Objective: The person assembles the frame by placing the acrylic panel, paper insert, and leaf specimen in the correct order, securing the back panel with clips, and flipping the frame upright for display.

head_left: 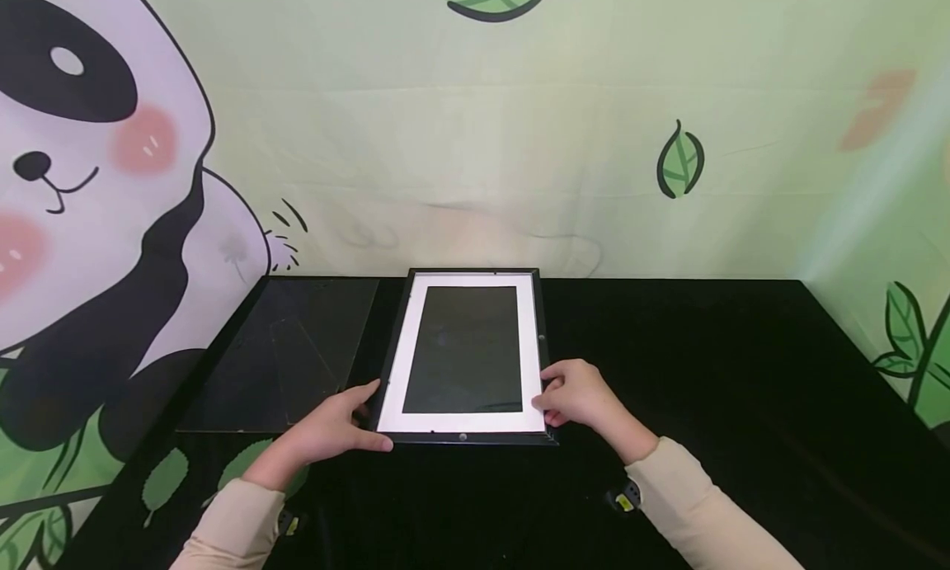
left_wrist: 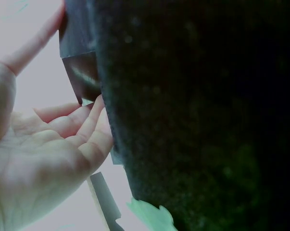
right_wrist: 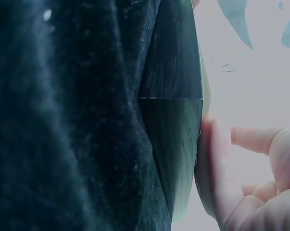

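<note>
A black picture frame [head_left: 549, 421] lies on the black-covered table, with small metal tabs along its border. Inside it sits a white mat [head_left: 467, 422] around a dark rectangular middle. At the frame's near left corner is my left hand [head_left: 336, 423], index finger against the left edge and thumb stretched along the front edge. My right hand [head_left: 582, 395] grips the right edge, fingertips lapping over onto the mat's border. The right wrist view shows fingers flat along the frame's side [right_wrist: 173, 130]. In the left wrist view, loosely bent fingers [left_wrist: 94, 120] touch the frame's side near its corner [left_wrist: 80, 72].
Left of the frame lies a flat dark board [head_left: 297, 339] with faint lines on its surface. The black table [head_left: 690, 405] ends at a fabric backdrop [head_left: 594, 141] printed with a panda and leaves. A green leaf print [head_left: 165, 479] shows beside the left forearm.
</note>
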{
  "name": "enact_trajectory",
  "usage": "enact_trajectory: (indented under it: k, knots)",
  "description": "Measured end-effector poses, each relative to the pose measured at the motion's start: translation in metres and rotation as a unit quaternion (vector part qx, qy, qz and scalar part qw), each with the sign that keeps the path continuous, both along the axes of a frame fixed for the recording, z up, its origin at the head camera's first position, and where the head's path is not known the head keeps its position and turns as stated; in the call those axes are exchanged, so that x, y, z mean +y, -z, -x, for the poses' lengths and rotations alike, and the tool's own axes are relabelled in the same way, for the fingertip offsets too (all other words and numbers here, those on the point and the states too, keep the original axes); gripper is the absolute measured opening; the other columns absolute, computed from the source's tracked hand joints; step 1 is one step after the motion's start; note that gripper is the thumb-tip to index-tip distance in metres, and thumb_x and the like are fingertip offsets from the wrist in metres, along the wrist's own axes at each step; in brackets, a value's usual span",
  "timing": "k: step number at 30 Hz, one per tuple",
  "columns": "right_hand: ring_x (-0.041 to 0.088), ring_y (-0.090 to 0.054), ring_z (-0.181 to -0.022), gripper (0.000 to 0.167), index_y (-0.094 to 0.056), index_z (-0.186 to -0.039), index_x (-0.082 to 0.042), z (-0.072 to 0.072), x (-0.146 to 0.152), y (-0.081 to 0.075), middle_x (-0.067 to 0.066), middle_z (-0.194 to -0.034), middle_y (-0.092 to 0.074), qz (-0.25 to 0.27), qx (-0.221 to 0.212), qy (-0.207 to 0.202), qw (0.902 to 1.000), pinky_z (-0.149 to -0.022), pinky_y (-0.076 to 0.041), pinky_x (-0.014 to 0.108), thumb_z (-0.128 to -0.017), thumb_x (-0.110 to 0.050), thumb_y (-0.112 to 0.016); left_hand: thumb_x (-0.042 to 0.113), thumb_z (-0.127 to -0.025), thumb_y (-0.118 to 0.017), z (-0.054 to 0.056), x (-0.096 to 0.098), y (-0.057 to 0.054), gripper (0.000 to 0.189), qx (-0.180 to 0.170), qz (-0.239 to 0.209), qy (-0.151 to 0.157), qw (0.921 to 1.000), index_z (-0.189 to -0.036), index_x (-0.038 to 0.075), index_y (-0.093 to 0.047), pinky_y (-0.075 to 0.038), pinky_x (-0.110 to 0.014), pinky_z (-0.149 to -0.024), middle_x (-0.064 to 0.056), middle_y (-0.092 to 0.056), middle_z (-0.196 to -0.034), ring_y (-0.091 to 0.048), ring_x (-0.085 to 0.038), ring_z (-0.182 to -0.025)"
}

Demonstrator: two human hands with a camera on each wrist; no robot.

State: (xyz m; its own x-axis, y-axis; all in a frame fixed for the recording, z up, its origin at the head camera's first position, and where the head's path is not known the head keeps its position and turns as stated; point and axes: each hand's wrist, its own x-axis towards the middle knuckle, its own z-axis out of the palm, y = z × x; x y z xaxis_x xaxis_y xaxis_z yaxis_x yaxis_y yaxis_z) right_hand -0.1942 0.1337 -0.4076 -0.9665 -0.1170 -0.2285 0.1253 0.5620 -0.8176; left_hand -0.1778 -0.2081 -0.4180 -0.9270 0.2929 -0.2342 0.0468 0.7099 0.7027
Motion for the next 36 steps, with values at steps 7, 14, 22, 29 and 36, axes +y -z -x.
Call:
enact_trajectory:
  k: [7, 14, 22, 29, 36]
  knots:
    - [0.014, -0.062, -0.053, 0.046, -0.057, -0.123, 0.011, 0.000, 0.001, 0.000, 0.010, -0.071, -0.064, -0.007, 0.000, -0.014, 0.9999, -0.054, -0.055, 0.027, -0.082, -0.002, -0.073, 0.028, -0.071, -0.086, 0.000, -0.001, -0.001, 0.099, 0.000, 0.004, 0.001, 1.0000, -0.146, -0.007, -0.031, -0.052, -0.036, -0.072, -0.021, -0.057, -0.122, -0.061, -0.021, -0.085]
    - [0.015, -0.060, -0.053, 0.049, -0.056, -0.126, 0.009, 0.001, 0.003, -0.001, 0.010, -0.070, -0.062, -0.009, 0.004, -0.027, 0.9996, -0.053, -0.054, 0.028, -0.081, -0.002, -0.074, 0.027, -0.071, -0.086, -0.001, -0.001, -0.001, 0.099, 0.000, 0.003, 0.001, 1.0000, -0.146, -0.007, -0.032, -0.052, -0.036, -0.072, -0.021, -0.056, -0.125, -0.060, -0.022, -0.087]
    - [0.020, -0.060, -0.059, 0.073, -0.043, -0.141, -0.003, 0.000, 0.017, 0.008, 0.012, -0.082, -0.057, 0.010, -0.016, -0.049, 0.9986, -0.057, -0.055, 0.030, -0.078, -0.011, -0.080, 0.026, -0.071, -0.086, -0.002, -0.001, -0.003, 0.098, 0.006, -0.001, 0.005, 1.0000, -0.146, -0.008, -0.031, -0.051, -0.035, -0.071, -0.022, -0.055, -0.126, -0.059, -0.022, -0.088]
    - [0.023, -0.064, -0.078, 0.098, -0.020, -0.151, -0.007, -0.003, 0.034, 0.015, 0.020, -0.112, -0.050, 0.061, -0.056, -0.115, 0.9899, -0.072, -0.057, 0.038, -0.077, -0.017, -0.082, 0.026, -0.072, -0.086, -0.003, -0.001, -0.003, 0.098, 0.007, 0.001, 0.003, 1.0000, -0.146, -0.008, -0.032, -0.051, -0.035, -0.071, -0.022, -0.056, -0.124, -0.059, -0.022, -0.086]
    - [0.021, -0.068, -0.087, 0.111, -0.001, -0.153, -0.005, -0.006, 0.041, 0.013, 0.021, -0.123, -0.046, 0.081, -0.074, -0.154, 0.9820, -0.086, -0.052, 0.043, -0.077, -0.016, -0.081, 0.027, -0.072, -0.086, -0.003, -0.001, -0.003, 0.098, 0.010, 0.000, 0.008, 0.9999, -0.145, -0.008, -0.032, -0.051, -0.035, -0.071, -0.022, -0.056, -0.124, -0.059, -0.022, -0.087]
